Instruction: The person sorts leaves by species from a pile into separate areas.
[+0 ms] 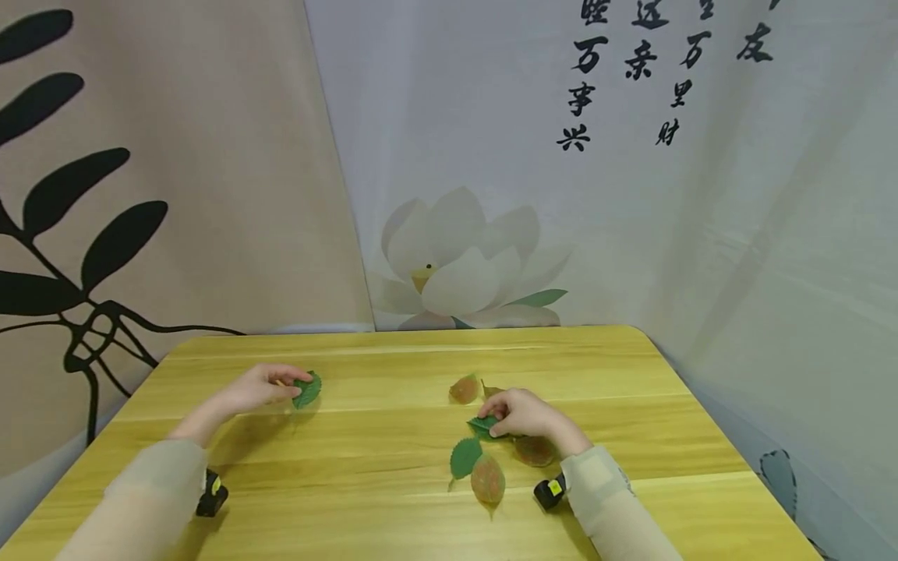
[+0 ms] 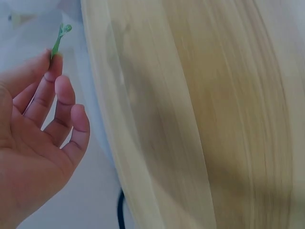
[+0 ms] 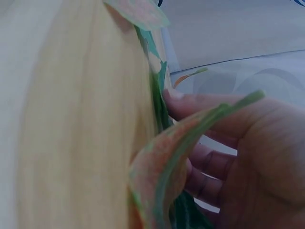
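My left hand (image 1: 263, 387) is raised over the left part of the table, pinching a green leaf (image 1: 307, 391) with a toothed edge. In the left wrist view the leaf (image 2: 56, 40) shows edge-on between thumb and index finger, the other fingers loosely bent. Over the leaves at the right, my right hand (image 1: 522, 413) pinches another green leaf (image 1: 482, 426) between thumb and fingers. A reddish leaf (image 1: 535, 450) lies partly under this hand. Close to the right wrist camera, a reddish leaf (image 3: 164, 171) with a green stem covers part of the fingers.
Nearer me on the wooden table (image 1: 351, 499) lie a green leaf (image 1: 466, 457) and a reddish-green leaf (image 1: 488, 479). Beyond the right hand is a small reddish leaf (image 1: 464, 389), with another leaf (image 1: 491, 391) partly hidden beside it. A printed curtain (image 1: 463, 156) hangs behind the table.
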A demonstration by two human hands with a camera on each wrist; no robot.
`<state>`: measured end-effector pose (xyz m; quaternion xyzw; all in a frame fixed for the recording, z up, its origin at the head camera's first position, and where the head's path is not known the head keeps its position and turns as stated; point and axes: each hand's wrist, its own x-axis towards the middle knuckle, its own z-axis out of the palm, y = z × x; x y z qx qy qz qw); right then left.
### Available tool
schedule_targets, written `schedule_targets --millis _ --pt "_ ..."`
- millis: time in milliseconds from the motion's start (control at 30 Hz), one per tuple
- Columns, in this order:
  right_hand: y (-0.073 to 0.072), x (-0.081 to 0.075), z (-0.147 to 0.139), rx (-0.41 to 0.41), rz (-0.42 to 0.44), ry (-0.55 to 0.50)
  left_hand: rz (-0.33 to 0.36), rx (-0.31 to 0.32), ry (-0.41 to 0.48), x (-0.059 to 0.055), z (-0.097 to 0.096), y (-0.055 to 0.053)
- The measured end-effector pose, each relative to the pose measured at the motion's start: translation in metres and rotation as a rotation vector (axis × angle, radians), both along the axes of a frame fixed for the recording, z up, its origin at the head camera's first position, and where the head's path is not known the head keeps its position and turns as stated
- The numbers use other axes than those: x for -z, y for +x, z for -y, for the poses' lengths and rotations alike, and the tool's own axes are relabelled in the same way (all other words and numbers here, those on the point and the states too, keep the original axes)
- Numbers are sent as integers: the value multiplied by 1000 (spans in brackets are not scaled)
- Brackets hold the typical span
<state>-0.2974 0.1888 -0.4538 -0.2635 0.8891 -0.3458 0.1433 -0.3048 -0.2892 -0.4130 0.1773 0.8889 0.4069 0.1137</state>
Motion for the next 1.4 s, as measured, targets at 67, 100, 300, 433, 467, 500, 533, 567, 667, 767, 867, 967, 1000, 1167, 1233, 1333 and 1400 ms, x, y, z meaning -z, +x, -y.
schedule_targets --millis 67,100,300,433,467,500,533,567,667,767,867,967,1000,1167,1233,1333,1400 --pt "-1 0 1 0 -3 5 2 -9 -10 1 14 0" --pt "-1 0 1 2 -4 7 2 -16 -13 1 20 0" --pt "-1 2 2 -12 -18 13 -7 -80 -52 10 55 -1" --pt "-1 2 1 -24 -27 17 24 -129 -65 17 70 -2" --pt "-1 2 1 -24 -26 20 37 -135 -61 19 72 -2" --pt "-1 3 0 -23 -26 22 51 -140 -56 21 74 -3" --pt "-1 3 0 -23 -27 25 58 -144 -60 22 76 -3" --pt "0 3 0 -23 -27 25 54 -137 -63 23 78 -3" --pt "0 3 1 -23 -29 27 61 -137 -70 25 80 -2" --pt "0 2 2 -22 -26 27 59 -140 -83 27 79 -1" --pt "-1 0 3 -18 -19 27 61 -156 -101 28 77 -2" --pt "-1 -1 3 -18 -21 27 49 -165 -130 28 75 -2" --pt "-1 -1 4 -19 -22 27 44 -168 -143 27 74 -3" --pt "0 -2 4 -30 -43 27 12 -167 -207 29 75 -4" --pt "0 -2 3 -30 -46 28 -1 -163 -227 30 76 -5" --pt "0 0 2 -26 -45 27 -30 -148 -252 35 79 -4" --pt "0 1 1 -19 -38 31 -35 -151 -255 37 80 -3"
